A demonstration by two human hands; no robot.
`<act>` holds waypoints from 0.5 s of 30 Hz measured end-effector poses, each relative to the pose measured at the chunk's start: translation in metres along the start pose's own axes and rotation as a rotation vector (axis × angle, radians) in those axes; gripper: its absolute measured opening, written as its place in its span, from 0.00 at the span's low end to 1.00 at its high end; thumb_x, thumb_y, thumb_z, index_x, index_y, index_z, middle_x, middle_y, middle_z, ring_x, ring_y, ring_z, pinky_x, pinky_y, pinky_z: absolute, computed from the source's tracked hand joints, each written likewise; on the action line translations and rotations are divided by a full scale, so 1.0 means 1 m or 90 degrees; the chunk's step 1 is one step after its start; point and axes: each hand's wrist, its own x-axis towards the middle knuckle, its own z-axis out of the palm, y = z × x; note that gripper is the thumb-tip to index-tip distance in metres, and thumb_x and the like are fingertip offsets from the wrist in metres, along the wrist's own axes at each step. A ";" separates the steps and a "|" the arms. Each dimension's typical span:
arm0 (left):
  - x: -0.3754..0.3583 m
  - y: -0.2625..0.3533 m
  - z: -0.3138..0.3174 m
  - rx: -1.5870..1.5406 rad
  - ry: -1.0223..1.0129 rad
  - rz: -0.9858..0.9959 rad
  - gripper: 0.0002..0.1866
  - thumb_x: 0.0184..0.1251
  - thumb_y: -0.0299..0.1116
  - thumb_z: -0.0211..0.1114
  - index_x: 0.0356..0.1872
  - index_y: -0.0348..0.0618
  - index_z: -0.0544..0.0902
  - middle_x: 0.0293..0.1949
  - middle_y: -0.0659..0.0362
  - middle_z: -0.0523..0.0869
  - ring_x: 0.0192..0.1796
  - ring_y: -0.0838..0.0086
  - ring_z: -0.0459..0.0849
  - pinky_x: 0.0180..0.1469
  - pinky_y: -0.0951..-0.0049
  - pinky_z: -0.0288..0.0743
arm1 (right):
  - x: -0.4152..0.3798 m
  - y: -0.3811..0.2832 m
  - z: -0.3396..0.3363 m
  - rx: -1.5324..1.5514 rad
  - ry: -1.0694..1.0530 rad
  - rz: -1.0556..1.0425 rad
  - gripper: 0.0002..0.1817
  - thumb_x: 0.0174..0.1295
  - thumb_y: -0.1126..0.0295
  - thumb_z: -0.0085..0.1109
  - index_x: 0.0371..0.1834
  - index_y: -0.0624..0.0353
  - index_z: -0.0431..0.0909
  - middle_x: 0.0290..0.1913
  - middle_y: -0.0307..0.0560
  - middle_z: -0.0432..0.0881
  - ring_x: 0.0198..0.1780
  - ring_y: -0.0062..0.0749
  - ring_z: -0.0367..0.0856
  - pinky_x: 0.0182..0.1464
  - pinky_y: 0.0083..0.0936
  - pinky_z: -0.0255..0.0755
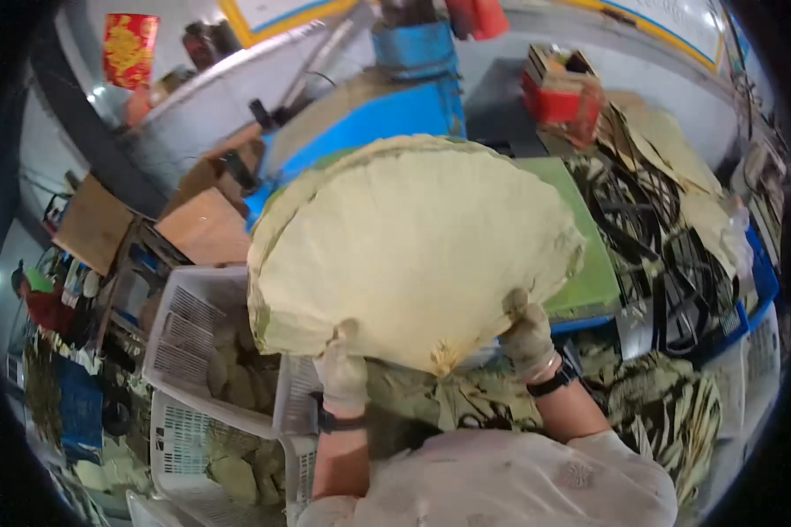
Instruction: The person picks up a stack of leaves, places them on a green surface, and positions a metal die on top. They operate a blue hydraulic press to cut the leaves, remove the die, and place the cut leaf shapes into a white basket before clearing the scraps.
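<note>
A large, pale, half-round stack of dried leaves point(422, 246), like folded lotus leaves, is held up in front of me. Its rounded edge points away and a brownish stem spot sits at the near edge. My left hand point(343, 369), in a whitish glove, grips the near left edge with the thumb on top. On the near right edge, my right hand point(527, 338), also gloved, has its thumb over the leaves. The fingers of both hands are mostly hidden underneath. Behind the stack on the right lies a green board point(584, 237), partly covered.
Blue machinery point(369, 123) stands behind the leaves. White plastic crates point(211, 395) holding leaf pieces are at my left. Dark straps point(642, 237) and more leaves pile up at right. Leaf scraps point(466, 395) lie below my hands. Another person point(48, 307) is far left.
</note>
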 end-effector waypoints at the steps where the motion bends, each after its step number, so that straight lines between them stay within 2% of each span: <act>1: 0.004 -0.005 0.016 -0.106 0.106 0.075 0.16 0.72 0.29 0.59 0.57 0.41 0.85 0.57 0.45 0.86 0.59 0.53 0.84 0.68 0.55 0.73 | -0.001 0.004 -0.023 -0.057 0.039 -0.016 0.26 0.69 0.61 0.61 0.66 0.64 0.75 0.62 0.46 0.82 0.64 0.37 0.79 0.65 0.38 0.75; 2: 0.009 -0.006 0.027 -0.211 0.216 0.144 0.16 0.70 0.27 0.58 0.54 0.40 0.87 0.55 0.43 0.87 0.59 0.50 0.84 0.69 0.56 0.72 | -0.003 0.006 -0.038 -0.114 0.074 -0.029 0.22 0.70 0.62 0.59 0.62 0.66 0.79 0.57 0.45 0.84 0.60 0.35 0.80 0.62 0.35 0.76; 3: 0.018 0.001 0.025 -0.216 0.196 0.138 0.16 0.70 0.27 0.58 0.54 0.40 0.87 0.55 0.43 0.87 0.59 0.50 0.84 0.69 0.56 0.72 | -0.002 0.000 -0.035 -0.118 0.093 -0.022 0.22 0.70 0.62 0.59 0.62 0.66 0.79 0.57 0.45 0.84 0.60 0.35 0.80 0.62 0.35 0.76; 5: 0.039 0.017 0.013 -0.268 0.058 0.123 0.16 0.69 0.24 0.58 0.52 0.43 0.89 0.55 0.41 0.86 0.61 0.47 0.82 0.71 0.53 0.68 | 0.001 -0.012 -0.016 -0.331 0.174 -0.016 0.18 0.71 0.61 0.60 0.52 0.67 0.85 0.48 0.43 0.86 0.50 0.29 0.82 0.53 0.30 0.76; 6: 0.045 0.017 0.015 -0.274 0.042 0.118 0.16 0.69 0.24 0.58 0.52 0.43 0.89 0.55 0.41 0.86 0.61 0.47 0.82 0.71 0.53 0.68 | 0.001 -0.013 -0.014 -0.336 0.190 -0.009 0.18 0.71 0.61 0.60 0.52 0.67 0.85 0.48 0.43 0.86 0.50 0.29 0.82 0.53 0.30 0.76; 8: 0.064 0.013 0.021 -0.217 0.040 0.199 0.15 0.69 0.24 0.59 0.53 0.39 0.88 0.58 0.39 0.84 0.64 0.48 0.80 0.72 0.51 0.66 | 0.009 -0.016 -0.007 -0.371 0.212 -0.002 0.16 0.72 0.64 0.60 0.48 0.67 0.86 0.43 0.42 0.86 0.43 0.25 0.82 0.46 0.25 0.76; 9: 0.078 0.010 0.024 -0.227 0.030 0.196 0.15 0.69 0.24 0.59 0.53 0.39 0.88 0.58 0.39 0.84 0.64 0.48 0.80 0.72 0.51 0.66 | 0.027 -0.017 0.006 -0.406 0.256 -0.026 0.13 0.71 0.68 0.62 0.48 0.68 0.85 0.42 0.42 0.87 0.39 0.23 0.83 0.40 0.21 0.75; 10: 0.093 0.005 0.026 -0.238 0.057 0.179 0.16 0.70 0.28 0.61 0.56 0.36 0.85 0.61 0.39 0.81 0.66 0.47 0.78 0.72 0.49 0.65 | 0.039 -0.013 0.006 -0.415 0.266 -0.024 0.13 0.71 0.68 0.62 0.48 0.68 0.85 0.42 0.42 0.87 0.39 0.23 0.83 0.40 0.21 0.75; 12: 0.117 0.012 0.028 -0.256 0.077 0.160 0.19 0.70 0.32 0.64 0.59 0.33 0.83 0.64 0.39 0.79 0.68 0.47 0.76 0.73 0.47 0.64 | 0.058 0.001 -0.006 -0.381 0.274 -0.131 0.10 0.69 0.71 0.66 0.49 0.64 0.83 0.43 0.40 0.86 0.41 0.24 0.84 0.42 0.23 0.80; 13: 0.127 0.024 0.024 -0.216 0.231 0.029 0.24 0.70 0.37 0.67 0.62 0.32 0.79 0.66 0.40 0.77 0.69 0.45 0.74 0.73 0.46 0.64 | 0.066 0.008 -0.011 -0.387 0.287 -0.165 0.09 0.67 0.76 0.66 0.49 0.65 0.84 0.41 0.39 0.86 0.40 0.25 0.86 0.45 0.27 0.83; 14: 0.134 0.033 0.019 -0.170 0.381 -0.102 0.30 0.69 0.42 0.69 0.65 0.30 0.76 0.68 0.40 0.74 0.70 0.43 0.72 0.73 0.46 0.63 | 0.068 0.010 -0.015 -0.390 0.299 -0.167 0.09 0.67 0.76 0.66 0.49 0.65 0.84 0.41 0.39 0.86 0.40 0.25 0.86 0.45 0.27 0.83; 15: 0.132 0.034 0.014 -0.176 0.369 -0.099 0.30 0.69 0.42 0.69 0.65 0.30 0.76 0.68 0.40 0.74 0.70 0.43 0.72 0.73 0.46 0.63 | 0.069 0.011 -0.012 -0.407 0.342 -0.132 0.09 0.67 0.76 0.65 0.49 0.65 0.84 0.41 0.39 0.86 0.40 0.26 0.86 0.44 0.27 0.83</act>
